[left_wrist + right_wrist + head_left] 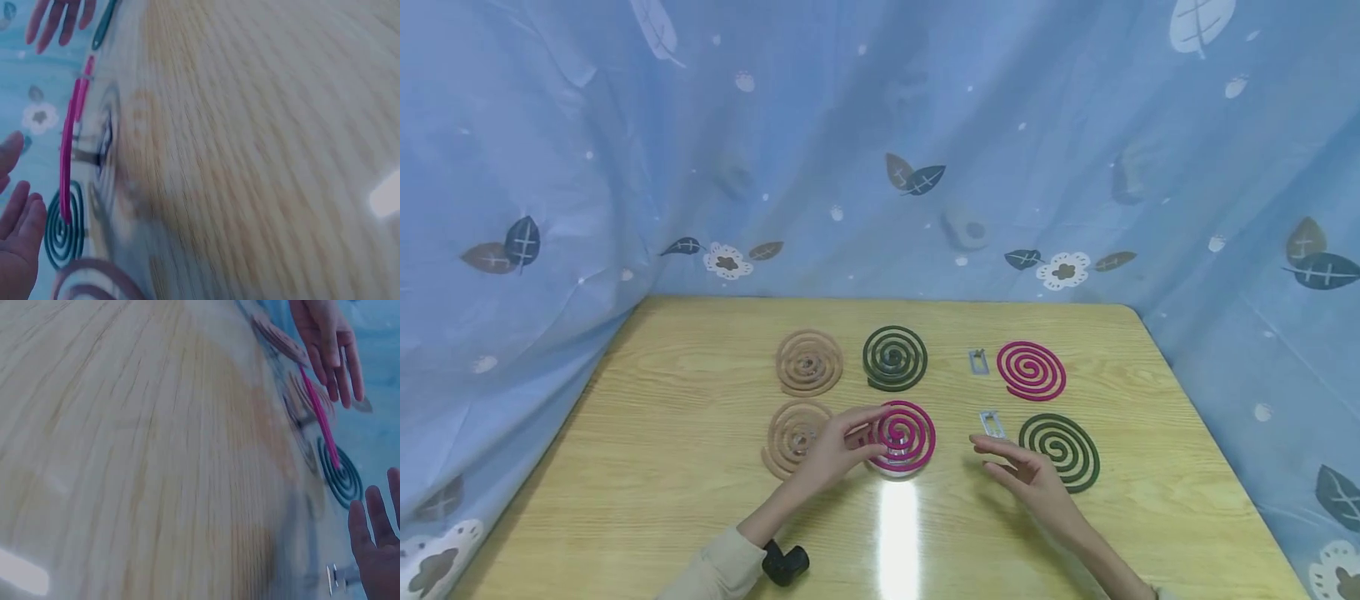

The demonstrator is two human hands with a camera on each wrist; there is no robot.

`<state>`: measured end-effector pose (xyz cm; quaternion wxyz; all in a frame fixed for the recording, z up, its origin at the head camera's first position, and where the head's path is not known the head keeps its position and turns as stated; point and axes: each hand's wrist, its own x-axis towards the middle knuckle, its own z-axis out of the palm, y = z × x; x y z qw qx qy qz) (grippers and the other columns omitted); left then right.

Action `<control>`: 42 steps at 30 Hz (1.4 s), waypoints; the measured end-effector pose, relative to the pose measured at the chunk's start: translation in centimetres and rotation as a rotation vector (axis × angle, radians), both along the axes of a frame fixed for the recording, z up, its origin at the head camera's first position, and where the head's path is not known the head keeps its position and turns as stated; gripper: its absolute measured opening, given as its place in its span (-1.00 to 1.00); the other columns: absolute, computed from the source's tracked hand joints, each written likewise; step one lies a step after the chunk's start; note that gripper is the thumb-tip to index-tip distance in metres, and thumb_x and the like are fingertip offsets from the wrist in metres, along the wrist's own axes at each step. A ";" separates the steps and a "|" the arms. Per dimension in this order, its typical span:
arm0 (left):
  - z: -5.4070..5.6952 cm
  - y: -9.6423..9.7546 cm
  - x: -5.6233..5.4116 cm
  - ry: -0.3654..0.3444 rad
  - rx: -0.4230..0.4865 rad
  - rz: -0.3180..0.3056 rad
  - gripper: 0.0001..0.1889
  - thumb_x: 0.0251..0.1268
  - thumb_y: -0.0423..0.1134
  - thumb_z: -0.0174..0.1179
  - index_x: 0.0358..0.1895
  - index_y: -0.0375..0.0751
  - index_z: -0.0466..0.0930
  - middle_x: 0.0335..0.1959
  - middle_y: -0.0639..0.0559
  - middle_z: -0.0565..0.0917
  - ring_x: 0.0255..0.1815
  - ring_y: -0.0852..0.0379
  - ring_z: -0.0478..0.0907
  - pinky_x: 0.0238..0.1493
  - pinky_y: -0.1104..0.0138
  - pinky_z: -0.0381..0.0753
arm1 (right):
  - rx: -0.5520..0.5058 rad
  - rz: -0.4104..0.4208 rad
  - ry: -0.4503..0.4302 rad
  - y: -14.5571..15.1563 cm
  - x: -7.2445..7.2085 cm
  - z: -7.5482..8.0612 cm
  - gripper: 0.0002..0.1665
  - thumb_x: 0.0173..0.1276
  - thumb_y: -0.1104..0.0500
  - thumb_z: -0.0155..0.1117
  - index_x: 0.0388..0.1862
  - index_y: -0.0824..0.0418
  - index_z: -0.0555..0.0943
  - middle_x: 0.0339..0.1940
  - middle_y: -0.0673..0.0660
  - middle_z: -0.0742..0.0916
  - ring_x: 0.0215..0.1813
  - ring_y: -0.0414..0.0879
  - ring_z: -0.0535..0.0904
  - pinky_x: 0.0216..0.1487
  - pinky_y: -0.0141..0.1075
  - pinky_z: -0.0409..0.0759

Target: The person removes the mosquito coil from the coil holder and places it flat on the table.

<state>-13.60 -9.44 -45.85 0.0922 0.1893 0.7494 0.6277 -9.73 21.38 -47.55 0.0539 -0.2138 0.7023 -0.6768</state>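
- The middle pink coil (900,432) seemed to sit on a metal stand (898,457), by the left hand (841,442); a bump could have tipped it off or snapped it;
- its fingers were wide, maybe touching; the right hand's (1030,483) were wide, holding nothing;
- I saw no box or cup.

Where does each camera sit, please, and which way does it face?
Head: worn on the head, looking forward and down over the table to the blue curtain; the left hand, right hand and forearms show.
Left wrist: on that wrist, looking across the table; the left hand shows at the left edge, the right hand at top left.
Right wrist: on that wrist, looking across the table; the right hand shows lower right, the left hand upper right.
Both wrist views share the near pink coil and far green coil.
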 end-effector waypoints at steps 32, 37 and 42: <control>0.2 0.1 -0.2 0.060 -0.327 0.073 -0.51 0.19 -0.49 0.25 0.19 -0.58 0.40 0.18 -0.43 0.47 0.20 -0.23 0.46 0.17 0.25 0.55 | 0.085 0.020 -0.250 -5.2 -3.4 -0.6 -0.40 0.22 0.39 0.32 0.23 0.51 0.41 0.19 0.46 0.53 0.06 -0.06 0.62 0.08 -0.37 0.62; 0.2 0.2 -0.3 0.069 -0.335 0.082 -0.54 0.19 -0.50 0.24 0.17 -0.58 0.43 0.15 -0.43 0.50 0.19 -0.23 0.47 0.15 0.25 0.56 | 0.073 -0.020 -0.264 -5.5 -3.2 -0.5 -0.37 0.17 0.42 0.34 0.24 0.49 0.40 0.15 0.45 0.56 0.06 -0.03 0.61 0.10 -0.38 0.60; 0.0 0.2 -0.3 0.064 -0.305 0.083 -0.55 0.19 -0.53 0.23 0.16 -0.59 0.43 0.14 -0.43 0.50 0.19 -0.24 0.47 0.14 0.27 0.57 | 0.085 -0.061 -0.285 -5.7 -3.2 -0.3 -0.35 0.14 0.44 0.35 0.24 0.48 0.41 0.15 0.43 0.56 0.07 -0.01 0.61 0.09 -0.39 0.61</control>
